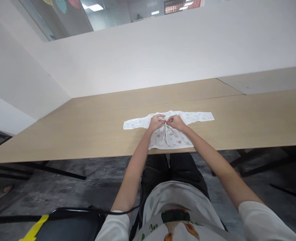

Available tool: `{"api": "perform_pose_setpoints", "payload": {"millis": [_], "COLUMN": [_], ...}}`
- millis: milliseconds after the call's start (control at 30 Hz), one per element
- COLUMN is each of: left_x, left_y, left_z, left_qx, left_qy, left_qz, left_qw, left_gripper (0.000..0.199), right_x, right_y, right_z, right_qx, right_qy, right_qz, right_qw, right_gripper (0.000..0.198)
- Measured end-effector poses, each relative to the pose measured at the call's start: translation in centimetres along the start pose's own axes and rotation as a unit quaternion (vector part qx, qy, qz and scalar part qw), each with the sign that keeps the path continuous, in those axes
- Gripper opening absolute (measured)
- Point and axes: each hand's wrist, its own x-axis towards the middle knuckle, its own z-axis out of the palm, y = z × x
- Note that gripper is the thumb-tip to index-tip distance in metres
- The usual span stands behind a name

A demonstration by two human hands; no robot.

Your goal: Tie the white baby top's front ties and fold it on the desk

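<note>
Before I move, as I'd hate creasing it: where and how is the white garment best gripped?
Likely by the left cuff and right cuff, from the outer sides: the white garment lies with sleeves outstretched, while the left hand and right hand pinch its front.

Tabletop: a long, pale wood-coloured table (74, 134) lies beneath my fingers (171, 119) and reaches out to both sides of them.
Wall: a smooth white wall (150, 63) rises beyond my fingers.
Window: a clear glass pane (115, 15) sits high beyond my fingers, bright rectangular lights showing in it.
Coloured shapes: rounded yellow, blue and red patches (61, 5), far off and left of my fingers.
Floor: a mottled dark-grey floor (87, 190), below my fingers.
Table legs: slim black bars (62, 170), below and left of my fingers; others to the right.
Seat: a smooth black seat (69, 226), nearer me and left of my fingers.
Strap: a flat bright-yellow strip (36, 228), by that seat.
</note>
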Motion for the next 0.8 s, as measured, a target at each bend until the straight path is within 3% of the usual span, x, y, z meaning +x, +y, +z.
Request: {"api": "perform_pose_setpoints", "payload": {"millis": [367,567,633,700,800], "left_x": [0.0,-0.2,-0.3,-0.4,-0.6], "left_y": [0.2,0.2,0.5,0.8,1.4], "left_z": [-0.4,-1.2,-1.6,-2.0,-2.5], "left_qx": [0.028,0.154,0.148,0.105,0.015], "left_qy": [-0.025,-0.040,-0.049,-0.063,-0.082], "left_qz": [0.033,0.071,0.065,0.042,0.003], "left_qw": [0.999,0.985,0.986,0.992,0.996], "left_gripper": [0.033,0.025,0.021,0.020,0.024], "right_x": [0.2,0.1,-0.2,-0.7,-1.4], "right_y": [-0.3,-0.2,-0.8,-1.4,-2.1], "right_z": [-0.3,-0.9,-1.6,-2.1,-2.2], "right_qx": [0.097,0.046,0.068,0.081,0.029], "right_qy": [-0.028,-0.002,-0.041,-0.125,-0.218], "right_qz": [0.117,0.080,0.069,0.048,0.009], "right_qw": [0.988,0.996,0.994,0.988,0.975], "right_gripper": [0.008,0.008,0.020,0.033,0.043]}}
